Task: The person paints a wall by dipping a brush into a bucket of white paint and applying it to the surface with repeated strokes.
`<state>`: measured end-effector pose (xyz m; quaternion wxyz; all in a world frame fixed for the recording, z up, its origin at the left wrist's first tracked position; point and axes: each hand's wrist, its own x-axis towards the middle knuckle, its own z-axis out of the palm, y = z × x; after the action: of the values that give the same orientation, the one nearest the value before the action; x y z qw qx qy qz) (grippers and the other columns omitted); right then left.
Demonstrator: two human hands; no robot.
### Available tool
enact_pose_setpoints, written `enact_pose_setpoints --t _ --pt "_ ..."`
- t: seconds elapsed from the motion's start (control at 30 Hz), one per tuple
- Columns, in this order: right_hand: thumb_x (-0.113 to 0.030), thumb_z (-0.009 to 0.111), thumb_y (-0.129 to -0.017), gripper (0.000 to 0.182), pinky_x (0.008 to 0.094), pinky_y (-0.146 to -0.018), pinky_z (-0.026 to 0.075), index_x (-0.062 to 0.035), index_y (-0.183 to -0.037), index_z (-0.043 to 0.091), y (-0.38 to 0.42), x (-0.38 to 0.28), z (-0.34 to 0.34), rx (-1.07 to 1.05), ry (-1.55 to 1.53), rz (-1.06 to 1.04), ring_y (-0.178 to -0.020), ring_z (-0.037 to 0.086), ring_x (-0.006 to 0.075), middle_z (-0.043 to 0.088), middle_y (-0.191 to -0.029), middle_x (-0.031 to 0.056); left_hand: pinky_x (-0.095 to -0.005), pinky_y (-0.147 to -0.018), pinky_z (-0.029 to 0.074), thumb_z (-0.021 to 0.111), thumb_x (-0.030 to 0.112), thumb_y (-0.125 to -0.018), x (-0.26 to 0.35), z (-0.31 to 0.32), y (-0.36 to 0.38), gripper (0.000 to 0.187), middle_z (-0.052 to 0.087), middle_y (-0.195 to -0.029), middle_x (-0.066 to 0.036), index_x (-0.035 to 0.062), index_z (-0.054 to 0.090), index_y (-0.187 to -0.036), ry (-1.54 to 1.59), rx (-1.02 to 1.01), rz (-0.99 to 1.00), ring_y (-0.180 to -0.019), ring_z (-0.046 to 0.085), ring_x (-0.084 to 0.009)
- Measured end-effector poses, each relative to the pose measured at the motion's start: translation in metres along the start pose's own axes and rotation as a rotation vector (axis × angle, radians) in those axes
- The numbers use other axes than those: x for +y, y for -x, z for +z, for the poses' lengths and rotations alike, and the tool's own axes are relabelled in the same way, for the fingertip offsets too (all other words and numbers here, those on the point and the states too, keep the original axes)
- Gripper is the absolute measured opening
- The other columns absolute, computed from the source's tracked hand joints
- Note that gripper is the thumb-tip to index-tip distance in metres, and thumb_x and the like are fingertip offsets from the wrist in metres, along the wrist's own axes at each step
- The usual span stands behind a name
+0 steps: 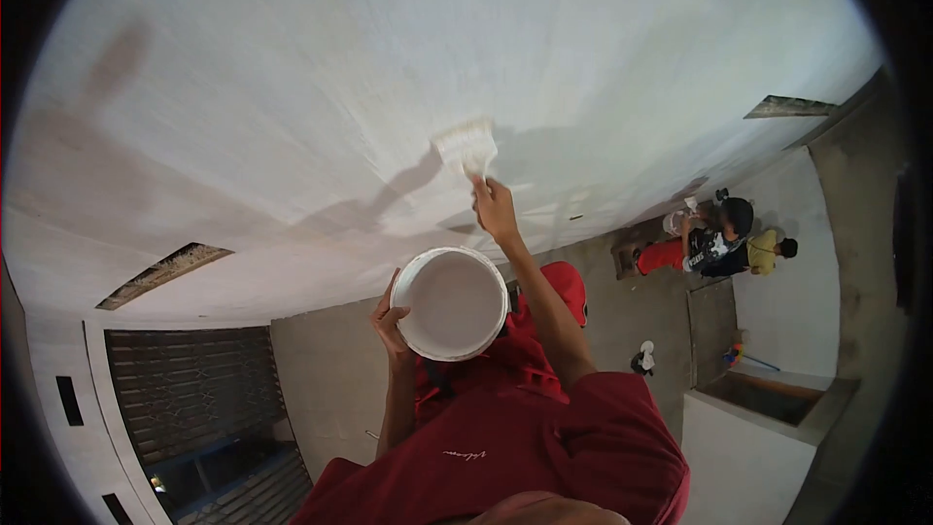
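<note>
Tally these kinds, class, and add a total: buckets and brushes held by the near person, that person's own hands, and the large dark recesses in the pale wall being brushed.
White bucket: 1
Brush: 1
Hands, left hand and right hand: 2
Recesses, left recess and right recess: 2
Total: 6

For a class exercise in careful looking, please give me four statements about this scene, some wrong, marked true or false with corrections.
1. The right hand grips a wide, pale-bristled brush. True.
2. The round white bucket is empty. False: pale liquid is inside.
3. The left hand is in a pocket. False: it holds the bucket's side.
4. A person in red trousers is near another in a yellow top. True.
</note>
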<state>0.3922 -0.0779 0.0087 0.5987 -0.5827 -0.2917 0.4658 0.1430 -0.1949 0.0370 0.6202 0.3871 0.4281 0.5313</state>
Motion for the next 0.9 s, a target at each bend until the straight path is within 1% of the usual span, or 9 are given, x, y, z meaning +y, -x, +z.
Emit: enact_pose_setpoints --t 0.17,0.3,0.47,0.57,0.6,0.63,0.7,0.83,0.9 --pt "-0.038 0.058 -0.098 0.037 0.0243 -0.035 0.025 -0.0046 -0.082 0.059 0.034 0.018 -0.022 -0.013 0.107 0.18 -0.038 0.036 0.0044 0.047 -0.055 -0.0031 -0.0359 -0.097 0.048 0.049 0.017 -0.064 -0.008 -0.012 -0.013 0.074 0.066 -0.118 -0.018 -0.0082 0.055 -0.134 -0.082 -0.028 0.092 -0.106 0.063 -0.0259" --pt "-0.031 0.058 -0.099 0.036 0.0262 -0.042 0.03 -0.0024 -0.079 0.057 0.072 -0.098 -0.025 -0.119 0.172 -0.016 -0.046 0.038 0.0053 0.045 -0.056 -0.0022 -0.0333 -0.098 0.047 0.049 0.018 -0.065 -0.009 -0.016 -0.007 0.073 0.067 -0.116 -0.017 -0.0085 0.056 -0.133 -0.108 0.013 0.084 -0.105 0.062 -0.023" --pt "-0.035 0.061 -0.098 0.039 0.0288 -0.048 0.031 0.0013 -0.084 0.059 0.142 -0.224 -0.051 -0.205 0.783 -0.07 -0.056 0.036 0.0068 0.043 -0.059 0.0013 -0.032 -0.099 0.044 0.046 0.014 -0.073 0.012 -0.006 0.0 0.068 0.064 -0.124 -0.017 -0.0079 0.051 -0.137 -0.201 -0.016 0.107 -0.107 0.06 -0.0225" --pt "-0.033 0.064 -0.094 0.035 0.0357 -0.053 0.04 0.0011 -0.086 0.064 0.162 -0.245 -0.052 -0.567 1.123 -0.053 -0.055 0.055 0.0217 0.056 -0.063 0.0125 -0.0288 -0.096 0.044 0.048 0.014 -0.07 0.019 -0.005 0.011 0.069 0.065 -0.121 -0.017 -0.0073 0.053 -0.136 -0.205 0.07 0.015 -0.105 0.06 -0.0204" --pt "-0.033 0.064 -0.093 0.034 0.0375 -0.054 0.042 0.0007 -0.086 0.065 0.16 -0.245 -0.047 -0.695 1.199 -0.054 -0.056 0.059 0.0265 0.059 -0.065 0.0148 -0.0284 -0.095 0.044 0.048 0.015 -0.07 0.015 -0.008 0.008 0.069 0.066 -0.12 -0.017 -0.0071 0.054 -0.135 -0.197 0.065 0.019 -0.104 0.06 -0.0201" --pt "-0.031 0.066 -0.089 0.03 0.0436 -0.061 0.048 -0.001 -0.085 0.066 0.161 -0.219 -0.042 -0.764 1.183 -0.321 -0.068 0.062 0.0371 0.064 -0.07 0.0177 -0.0286 -0.094 0.045 0.048 0.015 -0.07 0.012 -0.013 0.009 0.067 0.066 -0.119 -0.017 -0.0065 0.056 -0.133 -0.209 0.081 0.004 -0.103 0.06 -0.0202" --pt "-0.023 0.066 -0.085 0.02 0.0469 -0.066 0.05 -0.0025 -0.086 0.066 0.159 -0.173 -0.025 -0.903 1.241 -0.54 -0.074 0.065 0.0372 0.064 -0.071 0.0179 -0.0291 -0.096 0.044 0.048 0.014 -0.07 0.01 -0.016 0.011 0.066 0.065 -0.122 -0.018 -0.0066 0.057 -0.132 -0.198 0.083 0.01 -0.106 0.06 -0.0211" --pt "-0.017 0.065 -0.077 0.015 0.0482 -0.066 0.051 -0.0011 -0.078 0.065 0.133 -0.116 0.038 -1.17 1.496 -0.2 -0.077 0.066 0.0392 0.067 -0.078 0.0207 -0.0302 -0.102 0.042 0.05 0.008 -0.068 0.004 -0.014 0.013 0.062 0.06 -0.134 -0.019 -0.0065 0.061 -0.127 -0.085 0.129 -0.006 -0.117 0.059 -0.0228" --pt "-0.011 0.067 -0.068 0.008 0.0464 -0.067 0.053 -0.0036 -0.071 0.069 0.122 -0.053 0.042 -1.089 1.56 -0.36 -0.079 0.069 0.0355 0.069 -0.078 0.0191 -0.0309 -0.103 0.042 0.05 0.006 -0.067 0.004 -0.015 0.013 0.061 0.059 -0.135 -0.018 -0.0065 0.062 -0.126 -0.041 0.142 -0.016 -0.12 0.058 -0.0232"
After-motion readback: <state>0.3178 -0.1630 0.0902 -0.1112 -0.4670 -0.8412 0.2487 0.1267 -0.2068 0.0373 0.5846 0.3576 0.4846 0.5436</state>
